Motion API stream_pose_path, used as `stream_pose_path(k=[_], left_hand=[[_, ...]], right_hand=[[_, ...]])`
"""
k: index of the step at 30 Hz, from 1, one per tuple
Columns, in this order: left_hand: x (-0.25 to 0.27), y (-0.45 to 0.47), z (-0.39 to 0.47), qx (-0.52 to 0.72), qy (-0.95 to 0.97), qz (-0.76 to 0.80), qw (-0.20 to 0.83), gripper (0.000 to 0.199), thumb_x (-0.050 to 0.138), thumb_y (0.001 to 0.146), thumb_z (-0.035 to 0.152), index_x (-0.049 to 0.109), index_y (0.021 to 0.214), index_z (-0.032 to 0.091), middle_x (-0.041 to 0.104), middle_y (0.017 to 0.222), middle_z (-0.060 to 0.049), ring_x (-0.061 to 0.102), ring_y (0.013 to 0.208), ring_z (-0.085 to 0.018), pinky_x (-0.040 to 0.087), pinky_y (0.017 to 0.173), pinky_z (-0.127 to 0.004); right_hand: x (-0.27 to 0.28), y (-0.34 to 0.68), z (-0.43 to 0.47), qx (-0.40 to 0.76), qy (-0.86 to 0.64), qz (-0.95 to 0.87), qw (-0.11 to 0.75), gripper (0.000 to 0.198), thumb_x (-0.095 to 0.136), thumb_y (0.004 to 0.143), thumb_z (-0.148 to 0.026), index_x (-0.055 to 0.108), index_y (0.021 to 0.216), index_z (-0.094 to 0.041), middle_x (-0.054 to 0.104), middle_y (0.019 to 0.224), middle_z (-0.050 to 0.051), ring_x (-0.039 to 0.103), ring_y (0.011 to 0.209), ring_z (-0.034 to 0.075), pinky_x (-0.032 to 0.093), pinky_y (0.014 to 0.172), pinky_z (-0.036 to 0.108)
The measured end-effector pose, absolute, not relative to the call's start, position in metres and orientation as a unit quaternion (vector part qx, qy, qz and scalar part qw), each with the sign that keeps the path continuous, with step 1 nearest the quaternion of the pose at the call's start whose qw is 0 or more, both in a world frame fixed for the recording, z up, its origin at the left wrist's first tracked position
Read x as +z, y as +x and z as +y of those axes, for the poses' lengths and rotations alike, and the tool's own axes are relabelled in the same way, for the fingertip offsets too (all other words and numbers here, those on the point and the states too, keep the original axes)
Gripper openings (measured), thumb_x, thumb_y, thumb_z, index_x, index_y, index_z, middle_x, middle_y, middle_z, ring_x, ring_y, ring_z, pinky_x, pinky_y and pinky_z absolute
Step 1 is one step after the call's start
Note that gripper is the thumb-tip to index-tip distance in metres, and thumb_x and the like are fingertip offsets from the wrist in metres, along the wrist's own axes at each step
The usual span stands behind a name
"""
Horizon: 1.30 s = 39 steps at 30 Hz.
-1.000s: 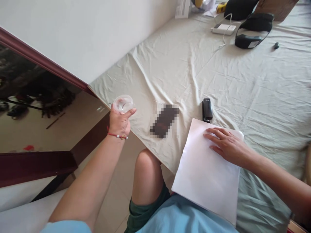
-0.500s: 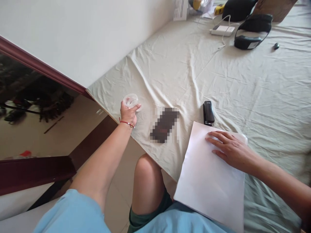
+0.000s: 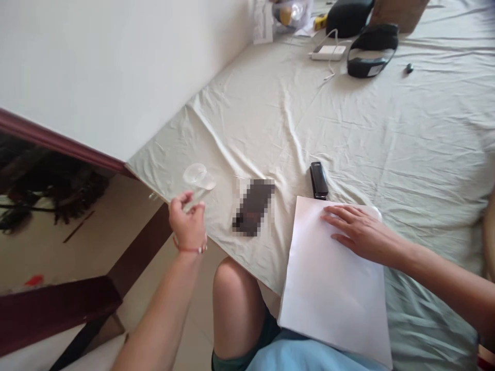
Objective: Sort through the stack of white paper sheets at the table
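A small clear plastic cup (image 3: 198, 176) is on the cloth near the bed-like surface's left edge. Just short of it, my left hand (image 3: 187, 219) is open, thumb and fingers curved apart with nothing between them. My right hand (image 3: 353, 226) lies flat, fingers spread, on a stack of white paper (image 3: 332, 288) that extends over the near edge towards my lap. Beyond the top of the paper is a black stapler (image 3: 319, 179). A dark, pixelated rectangular object (image 3: 254, 207) rests between the cup and the paper.
Pale green wrinkled cloth (image 3: 367, 129) covers the surface. At the back are a black strapped headset (image 3: 371, 51), a white power bank (image 3: 328, 52) with a cable, a black case (image 3: 348, 18) and a yellow tape measure (image 3: 320, 22). A white wall (image 3: 116, 62) borders the left side.
My left hand has let go of the clear cup and drawn back towards me, leaving it on the cloth. My right hand stays on the paper. The view has shifted slightly.
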<state>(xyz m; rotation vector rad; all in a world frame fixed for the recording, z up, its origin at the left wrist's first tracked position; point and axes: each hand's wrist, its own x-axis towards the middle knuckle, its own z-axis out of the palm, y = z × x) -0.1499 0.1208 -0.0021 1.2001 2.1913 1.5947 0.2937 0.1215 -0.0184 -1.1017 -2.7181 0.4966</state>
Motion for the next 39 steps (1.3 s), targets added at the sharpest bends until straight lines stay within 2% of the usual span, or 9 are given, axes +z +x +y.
stream_pose_path(k=[3, 6, 9, 15, 24, 27, 31, 35, 39], left_hand=[[0.015, -0.095, 0.07, 0.421, 0.556, 0.692, 0.187, 0.014, 0.068, 0.093, 0.029, 0.074, 0.101, 0.02, 0.07, 0.091, -0.003, 0.065, 0.078, -0.017, 0.052, 0.073, -0.028], [0.021, -0.037, 0.054, 0.377, 0.621, 0.618, 0.302, 0.018, 0.058, 0.1, 0.03, 0.073, 0.098, 0.021, 0.071, 0.095, -0.003, 0.063, 0.071, -0.016, 0.05, 0.066, -0.027], [0.016, 0.005, 0.075, 0.278, 0.638, 0.645, 0.316, 0.021, 0.059, 0.097, 0.024, 0.068, 0.115, 0.019, 0.074, 0.112, -0.007, 0.063, 0.068, -0.016, 0.052, 0.073, -0.033], [0.016, 0.042, 0.135, 0.083, 0.651, 0.695, 0.293, 0.064, 0.078, 0.088, 0.018, 0.049, 0.145, 0.01, 0.073, 0.119, -0.014, 0.069, 0.108, -0.036, 0.05, 0.091, -0.044], [-0.009, 0.038, 0.15, 0.155, 0.627, 0.644, 0.41, 0.06, 0.071, 0.084, 0.004, 0.052, 0.141, 0.008, 0.071, 0.101, -0.007, 0.067, 0.09, -0.024, 0.049, 0.089, -0.036], [-0.014, 0.027, 0.139, 0.22, 0.593, 0.623, 0.46, 0.054, 0.075, 0.088, 0.023, 0.055, 0.137, 0.011, 0.069, 0.104, -0.008, 0.06, 0.077, -0.018, 0.049, 0.083, -0.033], [-0.009, 0.017, 0.123, 0.283, 0.515, 0.561, 0.584, 0.074, 0.072, 0.092, 0.061, 0.05, 0.144, 0.014, 0.068, 0.117, -0.011, 0.056, 0.073, -0.016, 0.05, 0.073, -0.03], [-0.007, 0.017, 0.113, 0.259, 0.488, 0.506, 0.663, 0.059, 0.056, 0.098, 0.071, 0.07, 0.102, 0.014, 0.067, 0.084, -0.007, 0.058, 0.075, -0.02, 0.047, 0.067, -0.029], [-0.013, 0.02, 0.112, 0.267, 0.477, 0.526, 0.651, 0.06, 0.063, 0.092, 0.074, 0.063, 0.075, 0.016, 0.061, 0.071, -0.005, 0.054, 0.07, -0.019, 0.045, 0.063, -0.029]], right_hand=[[-0.002, 0.297, 0.133, 0.162, -0.402, -0.894, 0.116, 0.04, 0.045, 0.107, -0.039, 0.068, 0.136, -0.023, 0.068, 0.144, 0.011, 0.062, 0.133, 0.032, 0.052, 0.11, 0.053], [0.009, 0.311, 0.147, 0.139, -0.495, -0.851, 0.109, 0.045, 0.039, 0.107, -0.042, 0.071, 0.129, -0.02, 0.076, 0.125, 0.014, 0.068, 0.118, 0.034, 0.056, 0.1, 0.053], [0.009, 0.328, 0.157, 0.152, -0.564, -0.81, 0.041, 0.051, 0.042, 0.104, -0.051, 0.07, 0.132, -0.018, 0.074, 0.125, 0.017, 0.065, 0.119, 0.04, 0.054, 0.098, 0.057], [0.002, 0.338, 0.161, 0.269, -0.532, -0.801, 0.051, 0.052, 0.051, 0.097, -0.061, 0.072, 0.128, -0.024, 0.073, 0.12, 0.014, 0.063, 0.117, 0.034, 0.051, 0.099, 0.049], [0.012, 0.331, 0.163, 0.4, -0.515, -0.757, 0.027, 0.03, 0.062, 0.091, -0.043, 0.077, 0.11, -0.024, 0.073, 0.104, 0.008, 0.066, 0.098, 0.026, 0.05, 0.084, 0.036], [0.016, 0.339, 0.164, 0.472, -0.487, -0.731, 0.077, 0.033, 0.067, 0.091, -0.05, 0.078, 0.106, -0.023, 0.073, 0.105, 0.007, 0.067, 0.091, 0.022, 0.05, 0.076, 0.032], [0.021, 0.342, 0.163, 0.582, -0.489, -0.638, 0.125, 0.037, 0.073, 0.088, -0.055, 0.076, 0.1, -0.021, 0.073, 0.095, 0.005, 0.068, 0.082, 0.02, 0.05, 0.068, 0.03], [0.019, 0.337, 0.162, 0.604, -0.498, -0.611, 0.115, 0.043, 0.073, 0.087, -0.06, 0.075, 0.104, -0.021, 0.074, 0.092, 0.005, 0.07, 0.081, 0.021, 0.051, 0.067, 0.029], [0.01, 0.333, 0.163, 0.463, -0.538, -0.696, 0.105, 0.045, 0.058, 0.096, -0.062, 0.075, 0.109, -0.023, 0.075, 0.09, 0.004, 0.066, 0.078, 0.019, 0.047, 0.067, 0.03]])
